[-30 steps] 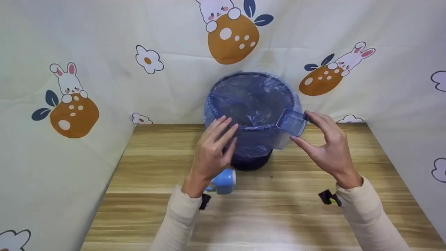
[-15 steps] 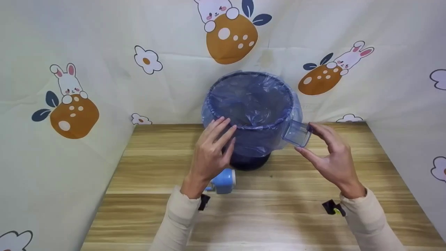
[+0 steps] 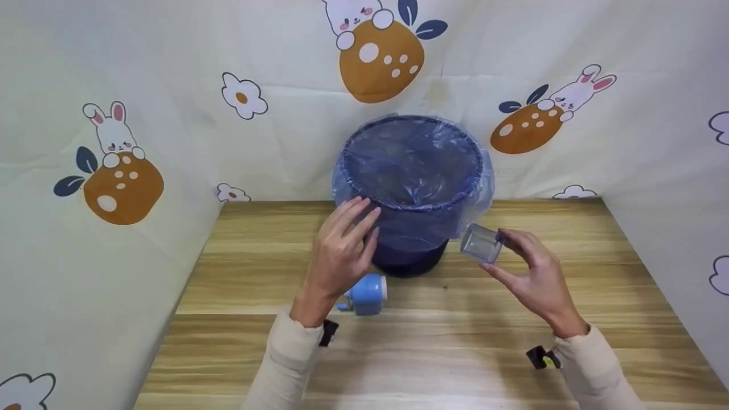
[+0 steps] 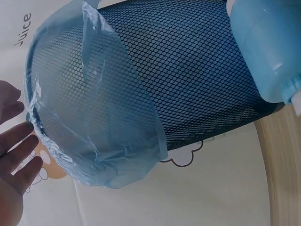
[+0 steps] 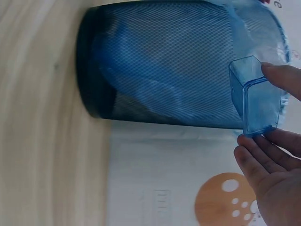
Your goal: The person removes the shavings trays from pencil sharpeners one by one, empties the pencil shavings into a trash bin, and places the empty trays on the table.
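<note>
My right hand (image 3: pixel 538 279) pinches a small clear plastic shavings drawer (image 3: pixel 482 244) between thumb and fingers, just right of a dark mesh trash can (image 3: pixel 407 262). The right wrist view shows the drawer (image 5: pixel 261 103) see-through, with nothing visible inside. A thin bluish plastic bag (image 3: pixel 416 228) lines the can and folds over its rim. At the near left of that rim, my left hand (image 3: pixel 340 250) has its fingers loosely spread, fingertips right at the bag's edge (image 4: pixel 33 125). Below that hand, a blue crank pencil sharpener (image 3: pixel 367 294) is partly covered by the wrist.
The trash can stands at the back of a wood-grain table (image 3: pixel 455 347), close to the rear cloth wall (image 3: pixel 290 142) with rabbit and orange prints. Similar cloth walls rise on both sides. Black camera mounts (image 3: pixel 544 357) stick out at the cuffs.
My right hand has moved the shavings drawer from over the can's right rim down and toward me, outside the can. The left hand has barely shifted.
</note>
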Action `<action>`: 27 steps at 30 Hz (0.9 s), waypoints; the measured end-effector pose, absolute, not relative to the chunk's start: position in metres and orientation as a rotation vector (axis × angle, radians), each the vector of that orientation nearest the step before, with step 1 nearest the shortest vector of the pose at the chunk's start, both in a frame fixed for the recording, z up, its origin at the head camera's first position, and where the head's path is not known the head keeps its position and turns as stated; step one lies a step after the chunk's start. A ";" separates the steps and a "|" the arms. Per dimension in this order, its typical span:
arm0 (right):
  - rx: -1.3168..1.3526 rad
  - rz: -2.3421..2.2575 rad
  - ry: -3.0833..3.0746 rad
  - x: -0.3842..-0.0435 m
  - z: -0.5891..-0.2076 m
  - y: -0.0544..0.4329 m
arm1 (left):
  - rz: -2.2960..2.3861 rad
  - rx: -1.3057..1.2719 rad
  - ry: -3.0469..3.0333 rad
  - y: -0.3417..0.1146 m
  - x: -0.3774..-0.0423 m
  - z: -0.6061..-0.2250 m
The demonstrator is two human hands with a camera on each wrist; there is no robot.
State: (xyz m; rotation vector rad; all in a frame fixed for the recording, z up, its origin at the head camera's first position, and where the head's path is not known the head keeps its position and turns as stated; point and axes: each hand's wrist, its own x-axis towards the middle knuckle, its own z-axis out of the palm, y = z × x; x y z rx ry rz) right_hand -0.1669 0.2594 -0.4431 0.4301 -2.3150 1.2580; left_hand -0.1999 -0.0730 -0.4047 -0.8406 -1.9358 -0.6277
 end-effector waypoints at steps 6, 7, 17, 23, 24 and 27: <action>0.393 1.341 -2.448 -0.169 -0.470 0.262 | -0.630 -0.816 -1.968 -0.081 -0.199 -0.414; 0.393 1.350 -2.470 -0.169 -0.474 0.263 | -0.629 -0.812 -1.975 -0.082 -0.199 -0.416; 0.414 1.349 -2.595 -0.173 -0.507 0.266 | -0.601 -0.785 -2.056 -0.096 -0.199 -0.432; 0.415 1.207 -2.668 -0.170 -0.525 0.265 | -0.602 -0.785 -2.071 -0.103 -0.199 -0.439; 0.413 1.195 -2.675 -0.170 -0.528 0.265 | -0.602 -0.785 -2.070 -0.104 -0.199 -0.441; 0.412 1.193 -2.684 -0.169 -0.535 0.265 | -0.602 -0.772 -2.081 -0.106 -0.198 -0.444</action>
